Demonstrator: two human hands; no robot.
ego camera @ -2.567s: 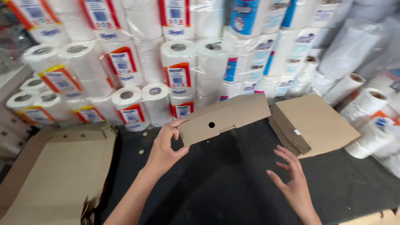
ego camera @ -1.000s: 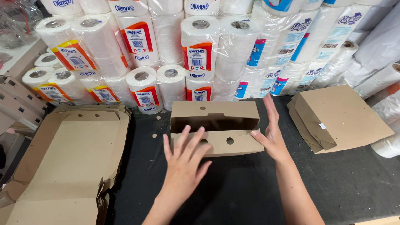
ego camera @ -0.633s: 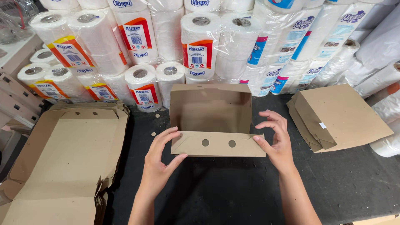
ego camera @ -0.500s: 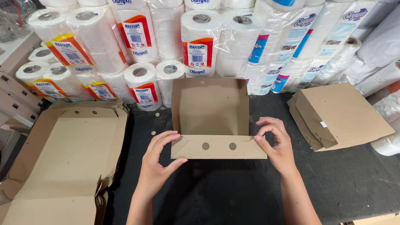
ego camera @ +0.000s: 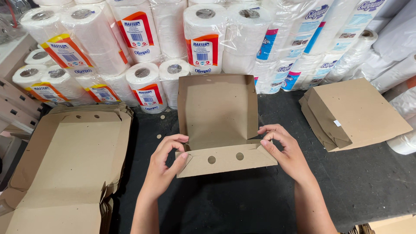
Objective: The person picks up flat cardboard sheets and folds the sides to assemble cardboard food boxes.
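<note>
Your left hand (ego camera: 162, 171) pinches the left corner of the cardboard box (ego camera: 219, 125), and your right hand (ego camera: 286, 151) pinches the right corner; both grips are clamped on the front flap (ego camera: 225, 161), fingers curled over its folded ends. The box sits between your hands on the black bench (ego camera: 368, 182). Judging by its shape, the folding is partly done: the back panel stands upright and the front flap is bent up, but the side walls look unlocked and the lid is open. The board is plain brown, creased cleanly, with 2 round holes in the front flap. Left of your left grip lies a stack of flat blanks (ego camera: 73, 164); right of your right grip rests a folded box (ego camera: 357, 112). Beyond both grips, wrapped paper rolls (ego camera: 203, 39) are stacked.
</note>
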